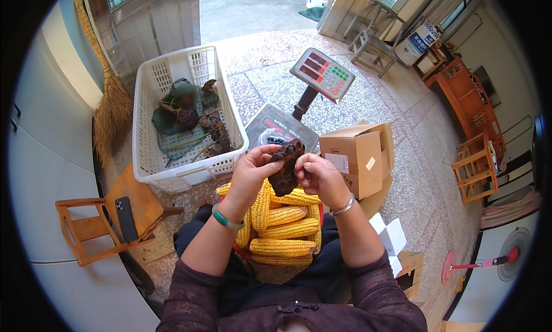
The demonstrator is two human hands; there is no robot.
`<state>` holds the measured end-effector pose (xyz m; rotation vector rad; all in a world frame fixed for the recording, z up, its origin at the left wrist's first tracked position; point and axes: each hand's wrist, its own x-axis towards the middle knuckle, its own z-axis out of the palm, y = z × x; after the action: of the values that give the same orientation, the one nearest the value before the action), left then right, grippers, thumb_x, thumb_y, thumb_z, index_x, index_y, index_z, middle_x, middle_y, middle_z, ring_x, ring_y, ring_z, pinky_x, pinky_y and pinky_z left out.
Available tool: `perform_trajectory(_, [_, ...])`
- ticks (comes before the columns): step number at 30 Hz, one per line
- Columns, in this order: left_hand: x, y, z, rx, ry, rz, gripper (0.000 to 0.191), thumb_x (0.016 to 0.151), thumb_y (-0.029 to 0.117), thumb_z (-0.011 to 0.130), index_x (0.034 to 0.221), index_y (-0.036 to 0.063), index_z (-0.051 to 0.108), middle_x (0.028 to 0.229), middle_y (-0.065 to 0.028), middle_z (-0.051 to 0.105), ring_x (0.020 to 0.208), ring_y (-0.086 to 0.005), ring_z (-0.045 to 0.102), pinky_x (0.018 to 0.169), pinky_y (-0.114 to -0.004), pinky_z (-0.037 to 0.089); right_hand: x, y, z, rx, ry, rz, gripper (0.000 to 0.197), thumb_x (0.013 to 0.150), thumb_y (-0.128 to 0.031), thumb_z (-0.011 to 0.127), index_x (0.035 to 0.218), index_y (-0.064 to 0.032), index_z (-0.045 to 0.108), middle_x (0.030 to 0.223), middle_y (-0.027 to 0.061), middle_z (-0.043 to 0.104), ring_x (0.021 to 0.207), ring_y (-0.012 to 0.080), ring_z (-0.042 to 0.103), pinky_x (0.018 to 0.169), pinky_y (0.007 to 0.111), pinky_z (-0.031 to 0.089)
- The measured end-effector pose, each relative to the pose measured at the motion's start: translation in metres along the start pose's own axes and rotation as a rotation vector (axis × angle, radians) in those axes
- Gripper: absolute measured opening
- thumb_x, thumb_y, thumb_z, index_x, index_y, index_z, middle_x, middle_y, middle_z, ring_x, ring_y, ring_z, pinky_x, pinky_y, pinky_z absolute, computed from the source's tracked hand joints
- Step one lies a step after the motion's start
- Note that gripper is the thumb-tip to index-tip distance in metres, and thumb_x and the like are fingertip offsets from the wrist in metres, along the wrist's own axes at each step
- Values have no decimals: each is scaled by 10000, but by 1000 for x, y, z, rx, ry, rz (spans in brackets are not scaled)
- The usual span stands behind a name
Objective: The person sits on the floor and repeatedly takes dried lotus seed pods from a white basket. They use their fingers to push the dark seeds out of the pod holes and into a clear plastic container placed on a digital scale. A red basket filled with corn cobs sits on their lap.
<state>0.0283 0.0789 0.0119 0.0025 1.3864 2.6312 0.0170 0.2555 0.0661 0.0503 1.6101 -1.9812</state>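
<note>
My left hand [255,168] holds a dried brown lotus seed pod [284,172] by its left edge, thumb in front. Dark round seeds show in the upper part of the pod. At the pod's right side is my right hand [319,176], fingers curled against or very near it; whether they grip it cannot be told. Below the pod, yellow corn cobs [286,228] fill a red container between my legs. A clear plastic bag [269,135] with dark seeds lies on the platform of a digital scale [280,122], just beyond my hands.
A white plastic crate [189,172] with more lotus pods and leaves stands at the left. Near it are a small wooden chair [142,194] bearing a phone [126,220] and a straw broom [113,103]. An open cardboard box [355,159] stands right of the scale.
</note>
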Motion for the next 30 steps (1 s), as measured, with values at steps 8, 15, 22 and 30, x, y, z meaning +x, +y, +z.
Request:
perform_trajectory(8, [0, -6, -2, 90, -110, -43, 293, 786, -5, 608, 1079, -11, 588, 940, -58, 631, 844, -103, 583, 782, -227, 453, 12, 17, -4, -344, 50, -129, 416, 916, -410, 471, 675, -70, 488, 578, -42, 411, 525, 42, 389, 440, 184, 298])
perform_trajectory(15, [1, -2, -4, 48, 19, 4, 281, 777, 36, 639, 1048, -16, 583, 896, -63, 637, 803, -95, 589, 740, -212, 460, 6, 7, 1, 110, -77, -18, 335, 933, -328, 384, 817, -39, 508, 691, 14, 459, 556, 82, 425, 428, 183, 320])
perform_trajectory(22, [1, -7, 3, 200, 145, 172, 127, 753, 35, 665, 859, 3, 603, 765, -40, 629, 690, -69, 575, 605, -198, 458, 7, 10, 1, -21, -93, 74, 387, 921, -413, 445, 846, -44, 531, 665, -17, 438, 541, 80, 412, 409, 165, 313])
perform_trajectory(30, [0, 3, -1, 238, -2, 98, 112, 763, 35, 654, 854, 2, 599, 744, -20, 616, 687, -58, 572, 599, -189, 458, 12, 23, 12, -576, 42, -284, 322, 897, -323, 518, 755, -34, 517, 583, -29, 427, 510, 71, 389, 433, 212, 300])
